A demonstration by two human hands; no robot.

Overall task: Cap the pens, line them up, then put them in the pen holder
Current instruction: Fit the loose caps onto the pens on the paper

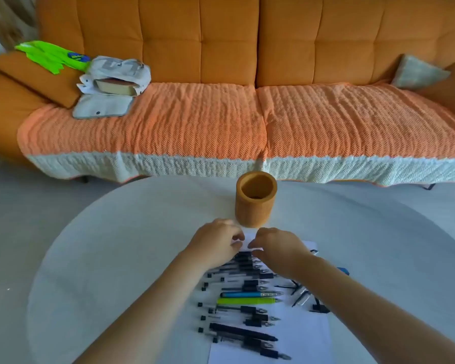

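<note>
Head camera view, looking down over a round white table (pixel 116 258): nearest the wearer, a sheet of white paper (pixel 310 345) carries a row of pens (pixel 244 311) laid side by side, their tips pointing right, most black, one blue (pixel 244 295) and one yellow-green (pixel 244 301) among them. Many tips look bare, so the capping step appears unfinished, and a few loose caps or pen parts (pixel 304 295) lie scattered on the right side of the paper, likely set there within reach. At the paper's far end the left hand (pixel 216 239) and right hand (pixel 276 245) meet over the last pens in the row, fingers curled and nearly touching one another; whether they pinch a pen or cap between them cannot be told, since the hands hide whatever is below. The posture suggests a cap being pushed home or a pen being nudged into line. Just beyond the paper stands the brown pen holder (pixel 256 199), upright, its mouth open and apparently empty, placed close so the pens can go in afterwards. Well beyond the paper, past the table edge, an orange sofa (pixel 221 48) with a knitted throw (pixel 195 122) fills the background.
</note>
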